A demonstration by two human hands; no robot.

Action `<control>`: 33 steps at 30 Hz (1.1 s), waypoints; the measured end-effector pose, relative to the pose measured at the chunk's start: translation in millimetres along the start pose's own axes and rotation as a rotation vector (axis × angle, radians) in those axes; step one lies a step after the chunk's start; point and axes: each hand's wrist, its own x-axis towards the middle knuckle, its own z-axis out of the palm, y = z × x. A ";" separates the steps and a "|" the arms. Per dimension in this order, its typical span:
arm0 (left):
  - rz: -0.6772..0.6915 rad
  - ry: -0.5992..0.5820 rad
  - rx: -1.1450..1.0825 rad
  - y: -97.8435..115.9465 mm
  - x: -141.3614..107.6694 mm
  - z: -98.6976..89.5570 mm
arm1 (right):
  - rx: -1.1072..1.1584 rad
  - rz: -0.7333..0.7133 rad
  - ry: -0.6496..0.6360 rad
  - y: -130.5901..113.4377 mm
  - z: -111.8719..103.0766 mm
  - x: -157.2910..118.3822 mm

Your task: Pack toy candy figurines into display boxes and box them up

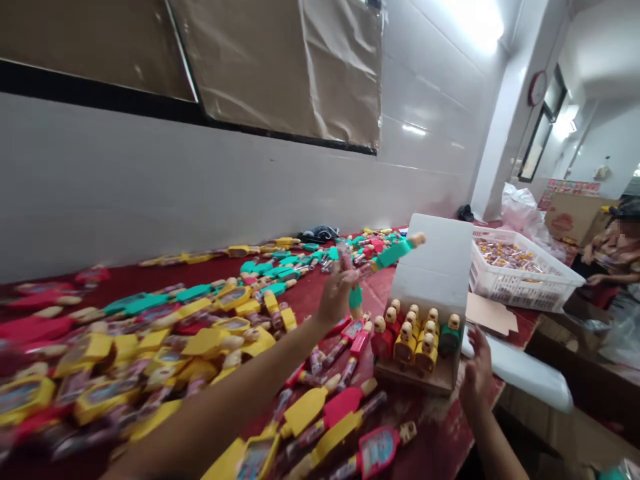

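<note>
My left hand point(336, 293) is closed on the clear tube end of a teal toy point(395, 253), whose beige animal-head tip points up and right before the box's raised lid. A second teal toy point(355, 297) points downward at the same hand and appears to be held too. Just right of the open cardboard box point(443, 381), my right hand point(476, 377) has its fingers apart and holds nothing. Inside the box, red, yellow and green toys point(427, 352) stand upright in rows with their heads up; a gap shows beside the green one.
Piles of yellow toys point(210, 340), with red and teal ones, cover the red table to the left. A white plastic basket point(525, 283) of small wrapped pieces stands behind the box. A white roll point(530, 377) lies at the right edge. Another person point(613, 250) is at far right.
</note>
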 end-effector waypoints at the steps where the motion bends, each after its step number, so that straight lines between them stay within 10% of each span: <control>1: -0.011 -0.050 -0.064 13.3 -19.1 2.8 | 0.124 0.003 -0.080 -22.7 6.0 13.7; 4: -0.075 -0.244 -0.216 42.3 -75.1 12.7 | 0.434 0.052 -0.226 -72.5 13.5 51.4; 7: -0.180 -0.470 -0.305 54.2 -124.5 24.4 | 0.293 0.108 -0.094 -86.0 -1.3 73.1; 13: -0.472 -0.664 -0.330 34.0 -218.2 64.1 | 0.027 0.047 0.244 -52.8 -37.5 70.7; 17: -0.584 -0.684 -0.334 3.3 -270.7 85.0 | -0.114 -0.113 0.148 -26.7 -11.9 39.9; 24: -0.675 -0.481 -0.337 -68.2 -276.3 93.6 | -0.326 -0.246 0.033 8.5 11.1 19.2; 33: -0.675 -0.487 -0.289 -78.3 -281.9 91.8 | -0.480 -0.180 -0.001 9.9 27.8 19.8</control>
